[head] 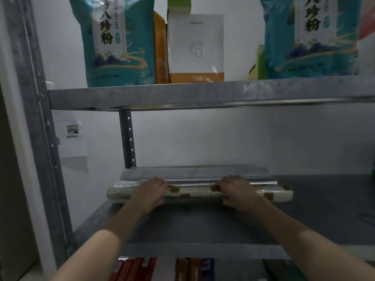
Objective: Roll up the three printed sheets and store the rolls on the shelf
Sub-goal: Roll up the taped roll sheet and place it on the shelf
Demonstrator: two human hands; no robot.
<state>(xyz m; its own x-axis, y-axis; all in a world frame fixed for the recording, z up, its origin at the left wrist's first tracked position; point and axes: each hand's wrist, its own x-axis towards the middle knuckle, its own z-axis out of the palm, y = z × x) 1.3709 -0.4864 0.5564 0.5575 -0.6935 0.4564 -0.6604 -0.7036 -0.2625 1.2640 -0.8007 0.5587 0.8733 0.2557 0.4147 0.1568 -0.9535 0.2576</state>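
In the lower middle of the frame, the left hand [151, 191] and the right hand [237, 192] both curl their fingers over the cream paper roll with brown squares [194, 192], which lies on the grey metal shelf [304, 209], just in front of a silver roll [125, 183] and a grey roll [194, 173].

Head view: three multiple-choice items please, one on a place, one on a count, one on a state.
1. Where is the beige-and-brown checked paper roll?
A. on the grey metal middle shelf, as the frontmost roll
B. on the floor
C. on the shelf above

2. How many rolls lie on that shelf?
A. one
B. two
C. three

3. What holds the checked roll?
A. neither hand
B. the left hand and the right hand
C. one hand only

1 A: it lies in front of the shiny silver foil roll and the dull grey paper roll.
2 C: three rolls lie side by side.
3 B: both hands curl over it.
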